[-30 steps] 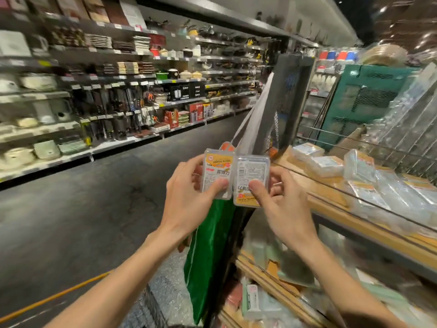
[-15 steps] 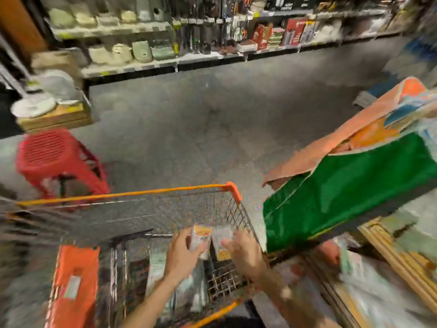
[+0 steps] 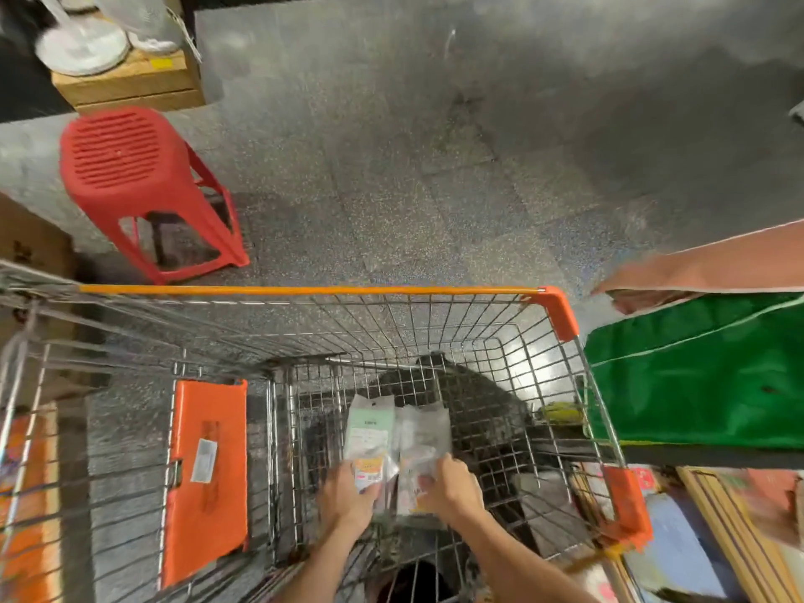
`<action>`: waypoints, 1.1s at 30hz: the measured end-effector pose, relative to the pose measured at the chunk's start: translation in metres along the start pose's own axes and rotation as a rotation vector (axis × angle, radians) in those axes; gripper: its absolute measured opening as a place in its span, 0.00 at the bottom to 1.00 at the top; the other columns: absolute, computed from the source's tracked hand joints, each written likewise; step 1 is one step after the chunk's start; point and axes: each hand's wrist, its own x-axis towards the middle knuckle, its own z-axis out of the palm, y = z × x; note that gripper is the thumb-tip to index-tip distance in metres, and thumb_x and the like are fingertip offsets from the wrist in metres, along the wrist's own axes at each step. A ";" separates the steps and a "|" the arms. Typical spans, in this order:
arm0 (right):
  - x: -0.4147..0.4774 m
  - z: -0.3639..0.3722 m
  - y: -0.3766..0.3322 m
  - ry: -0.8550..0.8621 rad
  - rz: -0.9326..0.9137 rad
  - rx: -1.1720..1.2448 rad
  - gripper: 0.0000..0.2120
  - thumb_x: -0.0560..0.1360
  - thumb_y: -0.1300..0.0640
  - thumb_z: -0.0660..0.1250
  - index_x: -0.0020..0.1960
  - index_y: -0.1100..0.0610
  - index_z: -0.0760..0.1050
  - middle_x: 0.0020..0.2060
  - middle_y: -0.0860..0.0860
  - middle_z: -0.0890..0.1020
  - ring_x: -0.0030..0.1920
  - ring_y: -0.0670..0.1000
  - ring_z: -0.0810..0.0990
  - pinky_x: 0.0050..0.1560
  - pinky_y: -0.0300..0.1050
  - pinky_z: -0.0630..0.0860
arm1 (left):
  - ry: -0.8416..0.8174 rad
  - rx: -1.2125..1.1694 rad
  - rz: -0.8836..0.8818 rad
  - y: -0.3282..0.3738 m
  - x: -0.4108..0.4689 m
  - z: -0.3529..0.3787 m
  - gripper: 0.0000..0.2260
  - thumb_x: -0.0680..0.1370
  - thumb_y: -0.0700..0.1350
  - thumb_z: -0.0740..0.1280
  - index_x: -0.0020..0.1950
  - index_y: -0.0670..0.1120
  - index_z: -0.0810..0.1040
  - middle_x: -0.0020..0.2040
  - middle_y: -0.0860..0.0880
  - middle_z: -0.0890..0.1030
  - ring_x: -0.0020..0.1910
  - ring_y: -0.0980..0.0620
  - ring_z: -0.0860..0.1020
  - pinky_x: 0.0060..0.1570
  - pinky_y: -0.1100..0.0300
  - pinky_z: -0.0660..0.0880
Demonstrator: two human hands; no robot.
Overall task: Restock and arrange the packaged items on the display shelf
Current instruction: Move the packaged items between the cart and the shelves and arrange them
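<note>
Both my hands reach down into a wire shopping cart (image 3: pixel 330 291) with orange trim. My left hand (image 3: pixel 346 500) grips a small orange-labelled packet (image 3: pixel 369 470) over a flat pale-green packet (image 3: pixel 370 428) that stands in the cart. My right hand (image 3: pixel 452 489) grips a clear plastic packet (image 3: pixel 424 433) beside it. The two tall packets stand side by side against the cart's inner wire wall. The display shelf (image 3: pixel 713 537) shows only as a blurred edge at the lower right.
A red plastic stool (image 3: pixel 130 180) stands on the speckled grey floor left of the cart. A green and orange bag (image 3: pixel 696 367) hangs at the right. A cardboard box with white plates (image 3: pixel 126 80) sits at the upper left. The orange child-seat flap (image 3: pixel 206 476) lies folded in the cart.
The view swung from the shelf down to the cart. My hands carried the two small packets from chest height into the cart and now hold packets deep inside it.
</note>
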 end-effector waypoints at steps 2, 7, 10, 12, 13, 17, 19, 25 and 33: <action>0.004 0.003 -0.004 0.004 0.018 -0.012 0.11 0.75 0.52 0.63 0.53 0.57 0.77 0.48 0.52 0.83 0.50 0.55 0.82 0.38 0.42 0.72 | -0.026 0.042 0.006 -0.006 0.010 0.007 0.16 0.74 0.51 0.71 0.58 0.51 0.72 0.57 0.52 0.78 0.46 0.54 0.77 0.35 0.64 0.75; 0.010 0.007 -0.009 0.007 0.062 -0.022 0.12 0.77 0.53 0.62 0.54 0.60 0.76 0.52 0.54 0.83 0.52 0.55 0.82 0.42 0.43 0.73 | -0.083 0.122 0.037 -0.001 0.017 -0.002 0.19 0.76 0.50 0.69 0.64 0.47 0.70 0.59 0.49 0.76 0.51 0.51 0.75 0.43 0.63 0.71; -0.001 -0.006 -0.013 0.046 0.046 -0.004 0.19 0.78 0.48 0.63 0.62 0.60 0.69 0.57 0.55 0.79 0.55 0.54 0.80 0.44 0.42 0.71 | -0.071 0.159 0.099 0.007 0.019 -0.019 0.20 0.75 0.50 0.69 0.64 0.47 0.69 0.58 0.49 0.76 0.45 0.55 0.73 0.33 0.68 0.70; -0.017 -0.025 -0.015 0.099 -0.001 -0.001 0.23 0.78 0.44 0.62 0.66 0.58 0.64 0.58 0.54 0.77 0.55 0.54 0.79 0.49 0.43 0.75 | -0.066 0.167 0.188 0.027 0.011 -0.034 0.21 0.76 0.49 0.69 0.67 0.49 0.68 0.62 0.49 0.75 0.48 0.56 0.74 0.37 0.69 0.74; -0.027 -0.038 -0.015 0.139 -0.034 0.010 0.24 0.78 0.42 0.61 0.66 0.56 0.64 0.58 0.54 0.77 0.54 0.54 0.79 0.51 0.46 0.77 | -0.061 0.179 0.253 0.041 0.004 -0.043 0.23 0.77 0.50 0.68 0.69 0.50 0.66 0.66 0.49 0.73 0.52 0.54 0.75 0.42 0.68 0.74; -0.081 -0.108 -0.005 0.358 -0.130 0.062 0.24 0.77 0.40 0.60 0.68 0.51 0.65 0.59 0.53 0.77 0.58 0.56 0.77 0.55 0.49 0.75 | 0.000 0.229 0.574 0.125 -0.036 -0.065 0.24 0.76 0.52 0.68 0.71 0.52 0.66 0.70 0.51 0.68 0.66 0.51 0.69 0.61 0.58 0.70; -0.116 -0.145 0.012 0.493 -0.156 0.100 0.25 0.77 0.40 0.61 0.69 0.50 0.65 0.60 0.53 0.76 0.60 0.56 0.75 0.55 0.49 0.74 | -0.017 0.262 0.761 0.176 -0.071 -0.071 0.23 0.76 0.51 0.69 0.69 0.52 0.69 0.66 0.51 0.70 0.64 0.51 0.70 0.60 0.56 0.69; -0.232 -0.239 0.107 0.938 -0.119 0.175 0.27 0.75 0.39 0.59 0.70 0.48 0.64 0.61 0.49 0.74 0.61 0.52 0.72 0.59 0.47 0.70 | -0.095 0.256 1.360 0.318 -0.205 -0.057 0.20 0.74 0.49 0.70 0.66 0.51 0.73 0.61 0.52 0.72 0.61 0.50 0.72 0.62 0.52 0.69; -0.387 -0.281 0.268 1.411 0.169 0.228 0.20 0.76 0.38 0.62 0.63 0.47 0.71 0.54 0.44 0.76 0.57 0.45 0.74 0.55 0.38 0.68 | -0.232 0.149 1.936 0.409 -0.417 0.036 0.18 0.75 0.50 0.70 0.64 0.53 0.74 0.57 0.60 0.73 0.58 0.58 0.73 0.59 0.67 0.65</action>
